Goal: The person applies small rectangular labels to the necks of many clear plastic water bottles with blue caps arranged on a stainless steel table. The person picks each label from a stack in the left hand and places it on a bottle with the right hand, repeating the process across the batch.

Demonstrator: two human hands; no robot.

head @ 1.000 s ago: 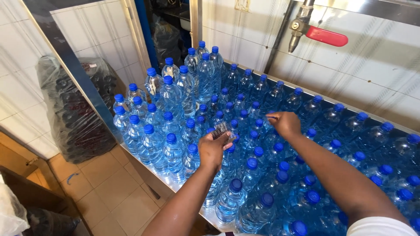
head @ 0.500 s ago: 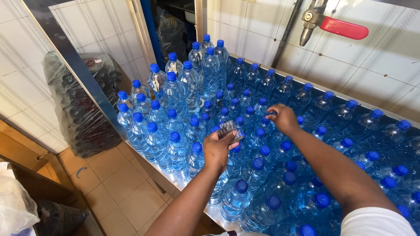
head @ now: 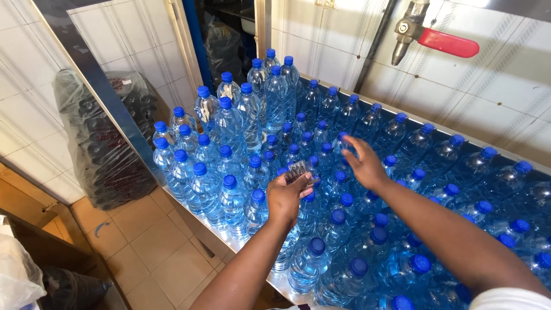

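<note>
Overhead, looking down on a metal table (head: 227,238) packed edge to edge with clear water bottles (head: 229,201), all upright, all with blue caps.

Left hand (head: 287,198): fingers curled shut around a small stack of thin clear sleeves (head: 298,170), held just above the bottle tops near the middle of the table. They look like shrink bands for caps, though they are too small to be sure.

Right hand (head: 363,163): half open, fingers spread and pointing down at one bottle cap (head: 342,136) a little farther back. Fingertips are on or just over that cap; whether a single sleeve is pinched there I cannot tell.

Step, as I judge it: fitting sleeves onto caps one at a time, left hand as the supply, right hand placing. Which bottles already carry one cannot be read at this size.

Next move would call for the right hand to come to the stack, peel off a single sleeve without dragging two, and seat it square over a neighbouring cap. Bottles stand touching, so little room for fingers between necks.

Surroundings: tiled wall (head: 488,97), a red-handled valve (head: 439,41) above the far edge, a plastic-wrapped bundle of dark bottles (head: 103,149) on the floor at left.
</note>
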